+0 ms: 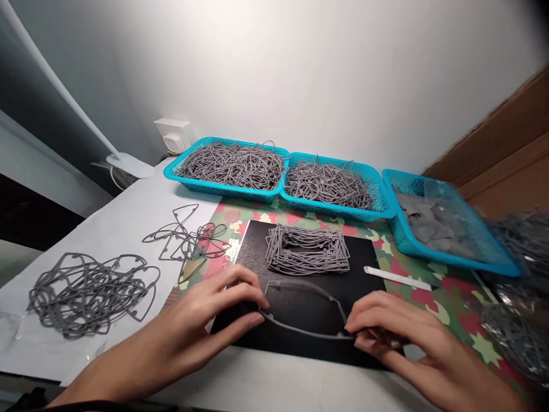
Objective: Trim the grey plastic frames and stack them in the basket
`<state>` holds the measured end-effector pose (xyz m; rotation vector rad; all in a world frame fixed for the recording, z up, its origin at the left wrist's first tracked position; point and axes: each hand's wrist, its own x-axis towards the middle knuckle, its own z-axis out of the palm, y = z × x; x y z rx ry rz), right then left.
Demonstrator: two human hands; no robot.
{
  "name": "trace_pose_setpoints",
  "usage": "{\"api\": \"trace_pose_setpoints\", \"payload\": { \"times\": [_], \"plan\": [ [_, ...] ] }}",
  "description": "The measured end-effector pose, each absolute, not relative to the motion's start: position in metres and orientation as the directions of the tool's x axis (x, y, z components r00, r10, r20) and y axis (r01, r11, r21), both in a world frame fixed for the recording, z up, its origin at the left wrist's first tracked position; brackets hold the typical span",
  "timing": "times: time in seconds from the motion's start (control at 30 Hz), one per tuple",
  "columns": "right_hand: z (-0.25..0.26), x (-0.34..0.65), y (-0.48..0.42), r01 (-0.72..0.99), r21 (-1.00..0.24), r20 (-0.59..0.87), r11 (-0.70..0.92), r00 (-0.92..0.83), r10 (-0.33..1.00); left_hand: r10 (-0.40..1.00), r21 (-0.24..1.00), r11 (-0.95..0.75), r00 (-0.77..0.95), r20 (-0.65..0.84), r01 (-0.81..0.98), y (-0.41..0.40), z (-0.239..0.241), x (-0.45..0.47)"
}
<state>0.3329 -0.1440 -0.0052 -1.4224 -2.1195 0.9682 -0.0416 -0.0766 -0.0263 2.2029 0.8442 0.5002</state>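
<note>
Between my two hands a thin grey rubber gasket (306, 333) is stretched in a loop just over the black board (249, 337). My left hand (214, 309) pinches its left end between thumb and fingers. At the other end, my right hand (398, 332) has its fingers closed on the gasket's near right corner. A stack of similar rectangular gaskets (309, 266) lies on the board beyond the loop. To the left lie two loose heaps of grey gaskets, a larger pile (86, 297) and a smaller pile (189, 240).
Two blue baskets (231, 191) (338, 213) full of tangled grey gaskets stand along the wall. A third blue basket (454, 260) holds plastic bags. A white strip (398, 278) lies at the board's right. Bagged grey parts (514, 337) sit far right; a lamp base (132, 166) stands left.
</note>
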Motion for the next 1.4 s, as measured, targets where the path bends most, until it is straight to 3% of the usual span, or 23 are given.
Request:
{"api": "trace_pose_setpoints", "payload": {
  "times": [0.07,0.13,0.23,0.3,0.47,0.63,0.8,1.0,1.07,1.17,1.3,1.4],
  "plan": [
    [-0.019,0.334,-0.148,0.633,-0.749,-0.097,0.195,-0.396,0.913,0.678,0.756,-0.478,0.735,-0.007,0.448,-0.079,-0.031,-0.045],
    [-0.035,0.332,-0.150,0.661,-0.736,-0.065,0.146,-0.284,0.957,0.702,0.757,-0.443,0.711,-0.041,0.481,-0.076,-0.035,-0.045],
    [-0.051,0.322,-0.150,0.745,-0.666,0.000,0.039,-0.053,0.999,0.778,0.723,-0.428,0.628,-0.011,0.543,-0.065,-0.041,-0.037],
    [-0.056,0.315,-0.148,0.775,-0.632,-0.014,-0.007,-0.003,1.000,0.781,0.692,-0.471,0.624,0.038,0.547,-0.058,-0.048,-0.029],
    [-0.053,0.305,-0.145,0.783,-0.622,-0.138,0.002,-0.112,0.984,0.751,0.622,-0.557,0.653,0.094,0.551,-0.055,-0.072,-0.016],
    [-0.050,0.310,-0.141,0.749,-0.663,-0.156,0.020,-0.164,0.974,0.798,0.648,-0.488,0.600,0.059,0.585,-0.061,-0.072,-0.016],
    [-0.038,0.319,-0.125,0.676,-0.736,-0.111,-0.033,-0.072,0.991,0.832,0.740,-0.360,0.554,-0.019,0.567,-0.058,-0.045,-0.014],
    [-0.016,0.324,-0.112,0.698,-0.716,-0.015,0.024,-0.050,0.999,0.803,0.718,-0.450,0.593,0.065,0.530,-0.048,-0.023,-0.012],
    [-0.011,0.325,-0.113,0.689,-0.720,0.057,0.081,-0.058,0.997,0.779,0.680,-0.531,0.608,0.155,0.506,-0.049,-0.020,-0.015],
    [-0.006,0.329,-0.122,0.646,-0.747,0.075,0.157,-0.152,0.986,0.720,0.607,-0.632,0.655,0.229,0.482,-0.058,-0.021,-0.023],
    [-0.016,0.338,-0.141,0.641,-0.760,-0.147,0.104,-0.327,0.933,0.634,0.660,-0.603,0.772,0.055,0.448,-0.077,-0.030,-0.035],
    [-0.036,0.339,-0.149,0.686,-0.726,-0.127,0.045,-0.198,0.972,0.678,0.738,-0.491,0.735,-0.012,0.464,-0.082,-0.037,-0.035]
  ]
}}
